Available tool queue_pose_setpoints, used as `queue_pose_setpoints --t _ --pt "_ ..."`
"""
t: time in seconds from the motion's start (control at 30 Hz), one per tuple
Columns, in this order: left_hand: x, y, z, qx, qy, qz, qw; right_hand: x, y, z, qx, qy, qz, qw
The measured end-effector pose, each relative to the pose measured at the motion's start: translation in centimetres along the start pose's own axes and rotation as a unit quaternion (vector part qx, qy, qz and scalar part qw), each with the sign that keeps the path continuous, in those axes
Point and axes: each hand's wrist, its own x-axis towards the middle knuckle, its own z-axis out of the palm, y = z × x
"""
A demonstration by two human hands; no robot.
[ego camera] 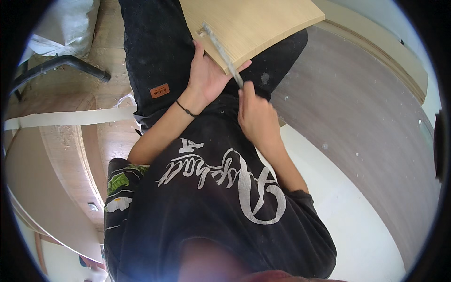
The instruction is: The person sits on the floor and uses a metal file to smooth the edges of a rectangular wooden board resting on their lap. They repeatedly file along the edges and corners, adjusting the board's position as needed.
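Note:
A light wood-grain panel (260, 21) lies across my thighs, its near corner pointing towards my waist. My left hand (209, 75) holds that corner, palm underneath and thumb up along the side edge. In my right hand (259, 112) is the near end of a narrow grey bar-shaped tool (222, 51), possibly a file. The tool slants over the panel's corner, and its far tip is beside a small pale cut-out (202, 32) near the side edge. Whether the tool touches the surface I cannot tell. The right hand looks slightly blurred, and its grip hides the tool's near end.
A large grey-brown board (334, 88) stretches along my right, with stacked panels (398, 60) beyond it. At the left are a black metal tube leg (74, 63), a white sack (65, 31) and a pale panel edge (81, 117). Debris litters the wood-look floor (111, 35).

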Motion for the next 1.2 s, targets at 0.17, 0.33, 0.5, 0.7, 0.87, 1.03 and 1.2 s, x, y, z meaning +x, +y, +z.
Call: queue_pose_setpoints --t 0.17,0.33,0.5,0.7,0.87,1.03,1.2 --pt "-0.7 -0.1 0.4 0.038 0.01 0.012 0.999 1.3 0.0 -0.7 -0.012 -0.008 0.019 1.0" --pt "-2.0 0.7 -0.3 0.256 -0.029 -0.027 0.966 5.0 2.6 -2.9 0.048 0.103 0.058 0.992" --pt "-3.1 2.0 -1.3 0.251 -0.05 -0.036 0.966 5.0 4.0 -4.0 0.21 0.139 0.07 0.965" --pt "-3.8 3.1 -1.9 0.253 -0.047 -0.076 0.963 4.1 4.4 -3.5 0.252 0.099 0.133 0.953" --pt "-3.2 2.8 -2.0 0.381 0.022 -0.078 0.921 2.8 5.3 -2.3 0.242 0.067 0.075 0.965" --pt "-3.3 2.9 -2.3 0.306 0.016 -0.085 0.948 1.5 5.7 -2.0 0.193 0.021 0.024 0.981" --pt "-3.1 3.3 -3.0 0.281 -0.007 -0.091 0.955 0.7 5.6 -1.5 0.194 0.014 -0.001 0.981"
